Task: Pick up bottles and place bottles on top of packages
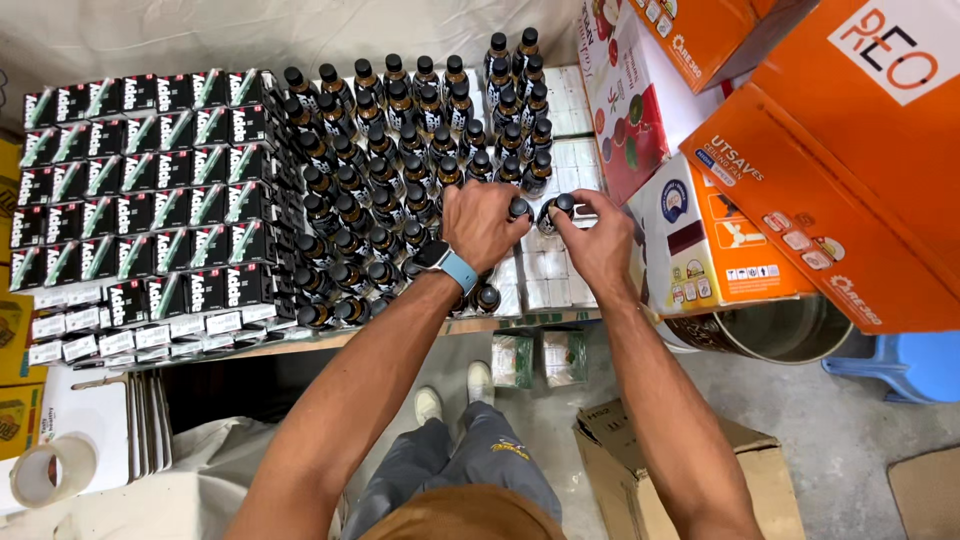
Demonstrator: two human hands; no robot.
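Observation:
Many small dark bottles with black caps (400, 150) stand packed together on a table top covered with small white boxes (560, 270). My left hand (482, 222), with a blue-strapped watch on its wrist, grips one dark bottle (519, 209) at the right edge of the group. My right hand (598, 240) holds another dark bottle (558, 208) just beside it. Both bottles stand upright, close together, above the white boxes.
Rows of black and green cartons (140, 180) fill the left of the table. Orange and white cardboard boxes (800, 150) pile up on the right above a metal drum (770, 330). An open brown box (640, 450), a tape roll (45, 470) and a blue stool (900, 365) are on the floor.

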